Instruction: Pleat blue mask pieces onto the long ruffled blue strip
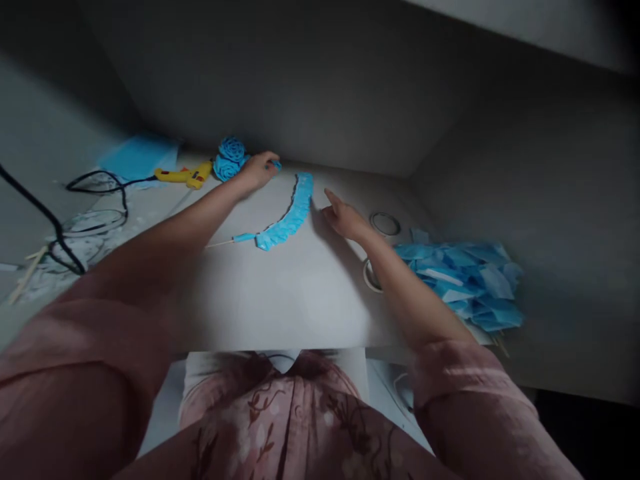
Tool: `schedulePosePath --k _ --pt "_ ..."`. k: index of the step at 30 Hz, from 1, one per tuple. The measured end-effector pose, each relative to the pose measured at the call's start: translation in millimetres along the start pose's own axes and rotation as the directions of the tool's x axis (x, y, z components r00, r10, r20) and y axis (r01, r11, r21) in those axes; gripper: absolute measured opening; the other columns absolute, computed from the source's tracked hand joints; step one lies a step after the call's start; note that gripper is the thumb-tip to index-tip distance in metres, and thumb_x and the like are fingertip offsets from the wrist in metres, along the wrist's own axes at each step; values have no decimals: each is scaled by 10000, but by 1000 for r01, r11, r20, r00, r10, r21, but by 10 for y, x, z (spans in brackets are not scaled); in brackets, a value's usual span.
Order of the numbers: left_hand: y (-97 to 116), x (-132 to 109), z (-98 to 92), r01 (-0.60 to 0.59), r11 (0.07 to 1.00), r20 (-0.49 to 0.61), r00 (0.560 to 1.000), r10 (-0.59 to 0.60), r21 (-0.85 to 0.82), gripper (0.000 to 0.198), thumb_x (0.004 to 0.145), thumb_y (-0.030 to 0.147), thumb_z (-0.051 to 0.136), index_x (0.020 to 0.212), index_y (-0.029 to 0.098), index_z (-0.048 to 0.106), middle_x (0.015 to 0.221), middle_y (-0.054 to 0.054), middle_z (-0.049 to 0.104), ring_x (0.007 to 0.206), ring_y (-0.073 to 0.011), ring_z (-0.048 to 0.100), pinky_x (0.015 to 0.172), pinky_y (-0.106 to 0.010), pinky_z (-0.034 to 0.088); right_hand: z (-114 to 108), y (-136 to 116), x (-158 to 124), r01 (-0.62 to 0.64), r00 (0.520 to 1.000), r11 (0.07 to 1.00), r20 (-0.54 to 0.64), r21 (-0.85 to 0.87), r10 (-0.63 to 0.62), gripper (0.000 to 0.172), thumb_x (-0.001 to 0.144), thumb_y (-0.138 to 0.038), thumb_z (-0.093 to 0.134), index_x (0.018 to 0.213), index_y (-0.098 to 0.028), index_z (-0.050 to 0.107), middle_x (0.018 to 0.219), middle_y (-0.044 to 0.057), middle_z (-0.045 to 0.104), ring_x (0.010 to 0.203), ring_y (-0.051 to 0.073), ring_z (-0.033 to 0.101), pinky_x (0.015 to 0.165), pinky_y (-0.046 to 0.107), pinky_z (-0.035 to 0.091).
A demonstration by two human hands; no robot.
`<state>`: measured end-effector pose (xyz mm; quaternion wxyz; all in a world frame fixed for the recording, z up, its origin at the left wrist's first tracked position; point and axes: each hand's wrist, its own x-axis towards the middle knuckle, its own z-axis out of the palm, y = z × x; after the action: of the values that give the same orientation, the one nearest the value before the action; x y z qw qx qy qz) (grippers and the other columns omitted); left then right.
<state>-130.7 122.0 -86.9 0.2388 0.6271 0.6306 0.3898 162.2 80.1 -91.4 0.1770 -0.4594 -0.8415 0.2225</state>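
Note:
At the back of the table, my left hand (256, 172) is closed on a small blue object (275, 164), too small and partly covered to name. Just left of that hand sit blue ruffled roses (231, 160). A curved, pleated blue strip (287, 217) lies flat between my two hands. Its lower end meets a thin stick (220, 244) partly wrapped in blue. To the right of the strip, my right hand (345, 217) hovers over the table with the index finger stretched out and nothing held.
A yellow glue gun (185, 175) with a black cord lies at the left, near flat blue sheets (140, 157) and whitish scraps (90, 233). On the right are two tape rolls (385, 224) and a heap of cut blue pieces (465, 280). Walls enclose the table's back and right.

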Motion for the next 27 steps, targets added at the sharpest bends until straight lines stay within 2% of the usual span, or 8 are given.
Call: schedulePosePath --k 3,7,11,15,17,20,24,27 --pt "-127 -513 -425 -83 983 86 994 70 166 394 929 291 628 1283 225 788 1228 -116 785 1166 -305 697 1036 -376 524 145 -322 -116 33 999 996 -15 -88 -35 739 1050 -240 520 1759 -145 334 1079 163 822 950 279 742 905 368 540" --pt "-247 -1296 -762 -104 908 219 976 13 407 428 926 409 601 1259 215 790 1179 -110 805 1134 -326 720 1038 -392 520 540 -923 -439 335 939 927 137 -169 -315 687 1091 -247 445 1766 -236 320 1129 117 810 973 246 721 901 347 545" --pt "-281 -1746 -820 -171 782 345 937 -60 600 465 932 397 510 1245 176 773 1275 -150 786 1187 -342 722 1027 -397 526 904 -1316 -664 563 819 769 328 -302 -471 628 1099 -178 425 1724 -236 417 1080 109 804 927 229 702 856 357 533" --pt "-215 -1819 -753 -160 665 303 947 -104 730 413 948 288 433 1139 173 780 1230 -155 798 1156 -329 741 952 -378 525 892 -1365 -891 696 718 647 313 -311 -622 583 1126 -170 442 1707 -214 418 1038 69 815 978 217 706 922 384 539" --pt "-197 -1774 -719 -124 628 242 965 -106 768 412 951 249 418 1133 165 778 1236 -166 799 1143 -336 749 916 -387 519 721 -1245 -1015 718 694 623 264 -310 -669 525 1152 -219 426 1677 -217 459 1066 67 825 1024 216 719 935 390 547" --pt "-225 -1686 -695 -98 610 196 976 -96 786 437 976 249 411 1206 148 768 1279 -184 792 1152 -350 750 888 -397 505 244 -880 -1152 655 751 669 205 -351 -628 490 1122 -164 464 1599 -198 569 1170 94 836 1093 222 751 1008 403 557" --pt "-337 -1627 -702 -106 627 183 981 -60 772 476 1029 332 385 1245 158 772 1296 -173 793 1159 -337 747 886 -380 496 -705 -260 -1250 249 962 789 47 -562 -270 427 1107 -199 487 1465 -158 716 1287 174 821 1167 308 767 1038 467 566" --pt "-416 -1630 -714 -136 643 182 983 -6 754 506 1031 374 375 1240 168 788 1276 -161 798 1150 -330 741 893 -377 507 -1324 62 -1286 -89 992 839 -125 -537 26 442 1132 -256 462 1458 -107 720 1463 226 743 1328 308 715 1110 412 530"
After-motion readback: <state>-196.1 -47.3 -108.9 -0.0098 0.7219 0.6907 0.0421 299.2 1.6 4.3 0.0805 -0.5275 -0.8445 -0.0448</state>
